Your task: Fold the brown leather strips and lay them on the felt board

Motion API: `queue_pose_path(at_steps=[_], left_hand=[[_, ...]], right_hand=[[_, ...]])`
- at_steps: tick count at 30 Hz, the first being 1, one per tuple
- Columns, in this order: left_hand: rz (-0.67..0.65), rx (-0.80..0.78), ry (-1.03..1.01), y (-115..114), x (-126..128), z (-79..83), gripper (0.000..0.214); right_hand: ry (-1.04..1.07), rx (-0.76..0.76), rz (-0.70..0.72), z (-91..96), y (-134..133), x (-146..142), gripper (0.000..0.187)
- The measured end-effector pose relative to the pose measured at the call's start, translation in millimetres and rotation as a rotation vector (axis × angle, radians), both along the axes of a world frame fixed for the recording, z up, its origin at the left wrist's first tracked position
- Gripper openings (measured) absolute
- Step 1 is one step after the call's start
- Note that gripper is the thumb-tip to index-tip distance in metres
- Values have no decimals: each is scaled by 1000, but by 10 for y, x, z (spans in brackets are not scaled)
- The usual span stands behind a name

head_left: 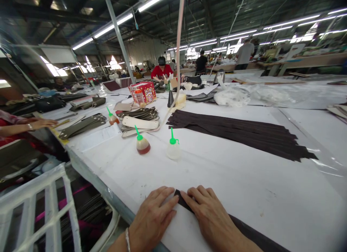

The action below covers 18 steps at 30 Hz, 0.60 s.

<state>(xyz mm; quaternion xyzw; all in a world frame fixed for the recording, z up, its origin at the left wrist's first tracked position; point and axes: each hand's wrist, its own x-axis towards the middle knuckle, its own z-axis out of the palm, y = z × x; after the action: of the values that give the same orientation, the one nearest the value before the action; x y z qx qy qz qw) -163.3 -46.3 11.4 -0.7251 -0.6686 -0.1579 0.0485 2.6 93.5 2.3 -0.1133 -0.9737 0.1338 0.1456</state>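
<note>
Both my hands rest on the white table (230, 172) near its front edge. My left hand (153, 217) lies flat with fingers stretched out, fingertips touching the end of a dark leather strip (252, 232). My right hand (211, 216) presses flat on top of that strip, fingers extended, covering its near end. The strip runs off to the lower right under my right wrist. Farther up the table lies a pile of several similar dark strips (244, 131).
Two green-capped squeeze bottles (142, 143) (173, 148) stand mid-table, a third (112, 118) farther left. Cream and grey cut pieces (139, 122) lie beyond. A white rack (40, 205) stands at lower left. Another person's arm (24, 125) rests at the left; other people work far back.
</note>
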Motion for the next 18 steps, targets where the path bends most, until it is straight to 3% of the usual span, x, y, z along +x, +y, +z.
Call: queue_pose_path(at_steps=[18], left_hand=[[29, 1, -66, -14, 2, 24, 35]], right_hand=[[-182, -6, 37, 165, 50, -58, 55]])
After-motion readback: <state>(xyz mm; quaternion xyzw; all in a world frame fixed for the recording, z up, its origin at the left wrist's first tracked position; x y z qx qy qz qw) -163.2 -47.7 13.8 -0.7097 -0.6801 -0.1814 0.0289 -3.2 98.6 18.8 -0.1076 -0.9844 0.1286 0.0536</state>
